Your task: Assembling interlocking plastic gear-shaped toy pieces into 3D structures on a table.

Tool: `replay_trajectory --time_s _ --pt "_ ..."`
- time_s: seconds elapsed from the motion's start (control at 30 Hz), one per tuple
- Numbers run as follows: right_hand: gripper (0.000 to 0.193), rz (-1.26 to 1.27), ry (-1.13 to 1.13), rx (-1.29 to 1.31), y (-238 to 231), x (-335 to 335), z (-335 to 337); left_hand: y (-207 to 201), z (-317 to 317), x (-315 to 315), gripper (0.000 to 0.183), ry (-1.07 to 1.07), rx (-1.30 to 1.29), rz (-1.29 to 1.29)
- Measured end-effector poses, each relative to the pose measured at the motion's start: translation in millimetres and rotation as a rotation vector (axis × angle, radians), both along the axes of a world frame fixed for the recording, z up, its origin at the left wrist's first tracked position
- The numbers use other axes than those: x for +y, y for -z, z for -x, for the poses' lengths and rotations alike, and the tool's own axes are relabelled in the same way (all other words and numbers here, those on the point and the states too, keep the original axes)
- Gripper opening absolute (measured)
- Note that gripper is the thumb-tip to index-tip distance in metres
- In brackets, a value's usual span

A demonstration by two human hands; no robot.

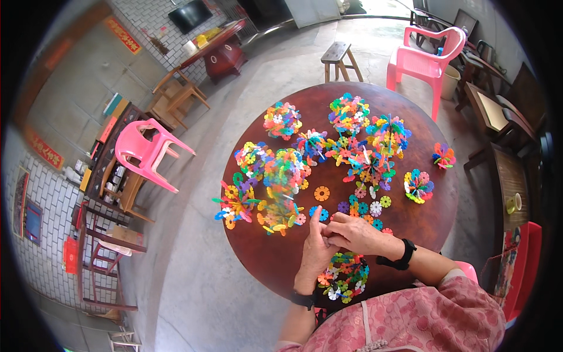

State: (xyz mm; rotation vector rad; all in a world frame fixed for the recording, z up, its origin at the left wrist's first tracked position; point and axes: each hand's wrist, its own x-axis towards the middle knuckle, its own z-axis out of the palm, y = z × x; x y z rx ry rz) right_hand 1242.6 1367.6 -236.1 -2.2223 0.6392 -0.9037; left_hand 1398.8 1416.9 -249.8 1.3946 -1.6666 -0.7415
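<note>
My left hand (316,245) and my right hand (354,232) meet over the near side of the round table, fingertips pressed together. Whatever they pinch is hidden by the fingers. The left index finger points up, and a blue flower-shaped disc (323,215) shows right beside its tip. Just beyond the hands lie several loose plastic flower discs, among them a white one (375,208) and an orange one (322,193). Between my forearms sits a multicoloured ring of joined discs (346,276), close to the table's near edge.
Several balls and clusters of joined discs (282,121) stand on the dark brown table (258,246). Two smaller clusters are at its right, one a rounded flower (419,186). Around it are a wooden stool (336,54), pink plastic chairs (423,61) and a bench with a mug (514,203).
</note>
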Motion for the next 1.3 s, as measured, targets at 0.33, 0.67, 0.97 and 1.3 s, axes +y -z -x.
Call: replay_trajectory --time_s 0.33,0.67,0.97,1.3 --pt "0.025 -0.461 0.05 0.001 -4.0 2.8 2.2 -13.8 3.1 2.2 0.082 0.039 -0.064 0.074" --pt "0.032 -0.779 0.018 -0.042 -10.1 2.7 14.6 -19.5 4.3 8.3 0.02 0.144 0.053 -0.134" --pt "0.024 -1.275 -0.228 -0.384 -7.1 5.0 19.6 -30.3 -7.5 12.8 0.008 0.289 0.31 -0.287" --pt "0.007 -0.662 0.109 -0.008 -4.9 -12.3 27.6 -21.0 -8.7 9.8 0.013 0.004 0.369 -0.292"
